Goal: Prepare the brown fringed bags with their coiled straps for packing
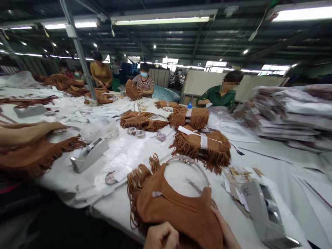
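Note:
A brown suede-like handbag (178, 207) with fringe lies at the table's front edge, its round opening and wrapped handle pointing away from me. A small whitish wrap covers the zipper pull (156, 194). At the bag's lower edge is my left hand (162, 236), its fingers curled closed; what they hold, if anything, is hidden. My right hand (223, 224) grips the bag's right side, with some fingers hidden behind it. Just beyond lie fringed brown bags (203, 147) with white bands around them.
Grey tape dispensers (267, 211) (89, 155) stand to the right and left. Tape rolls (140, 134) and white strips lie across the white table (111, 211). Bagged goods (298, 110) are piled at right. At left, another person's arm (28, 133) handles a fringed bag; co-workers stand across the table.

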A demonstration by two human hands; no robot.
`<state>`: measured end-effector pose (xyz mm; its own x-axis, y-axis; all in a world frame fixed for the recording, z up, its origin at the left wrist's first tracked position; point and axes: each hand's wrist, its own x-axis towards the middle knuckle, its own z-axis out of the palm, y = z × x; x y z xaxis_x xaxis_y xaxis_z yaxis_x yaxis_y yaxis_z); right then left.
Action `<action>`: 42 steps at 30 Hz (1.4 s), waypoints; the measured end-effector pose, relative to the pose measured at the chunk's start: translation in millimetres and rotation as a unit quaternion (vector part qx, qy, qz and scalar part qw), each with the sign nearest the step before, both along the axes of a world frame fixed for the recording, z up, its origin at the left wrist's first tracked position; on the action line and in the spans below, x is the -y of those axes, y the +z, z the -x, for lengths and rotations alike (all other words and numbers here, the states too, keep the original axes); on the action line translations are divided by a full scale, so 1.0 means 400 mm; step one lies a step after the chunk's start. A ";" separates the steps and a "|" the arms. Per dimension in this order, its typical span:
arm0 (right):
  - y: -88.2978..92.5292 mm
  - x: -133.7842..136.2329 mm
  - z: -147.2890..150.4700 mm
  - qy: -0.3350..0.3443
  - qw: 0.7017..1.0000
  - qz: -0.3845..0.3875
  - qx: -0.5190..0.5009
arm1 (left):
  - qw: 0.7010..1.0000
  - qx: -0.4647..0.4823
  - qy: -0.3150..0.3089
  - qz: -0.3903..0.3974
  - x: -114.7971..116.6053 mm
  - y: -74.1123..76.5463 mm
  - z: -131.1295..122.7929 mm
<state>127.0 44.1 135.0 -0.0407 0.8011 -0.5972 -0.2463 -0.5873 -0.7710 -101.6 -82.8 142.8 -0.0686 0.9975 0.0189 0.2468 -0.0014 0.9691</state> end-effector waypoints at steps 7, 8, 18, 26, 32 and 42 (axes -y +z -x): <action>-0.087 0.030 -0.040 -0.009 1.000 0.016 -0.018 | 0.969 0.081 0.230 -0.034 -0.068 0.026 0.317; -0.086 0.028 -0.043 -0.007 1.000 0.016 -0.018 | 0.978 0.051 0.202 -0.029 -0.104 0.021 0.336; -0.193 0.004 -0.083 -0.029 0.999 -0.001 0.025 | 0.983 -0.156 0.045 0.088 -0.382 -0.070 0.296; -0.224 -0.004 -0.099 -0.022 1.000 0.003 -0.011 | 0.959 -0.212 -0.051 0.180 -0.434 -0.096 0.282; -0.232 0.000 -0.110 -0.019 0.998 0.004 -0.052 | 0.952 -0.222 -0.057 0.203 -0.393 -0.082 0.244; -0.180 0.055 -0.097 -0.002 0.995 -0.056 -0.081 | 0.951 -0.296 0.089 0.032 -0.173 0.019 0.186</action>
<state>165.8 22.0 62.8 -0.1259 0.8621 -0.4909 -0.3746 -0.4995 -0.7812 -176.1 -13.4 150.4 -0.2317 0.9717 0.0467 0.7395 0.1448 0.6574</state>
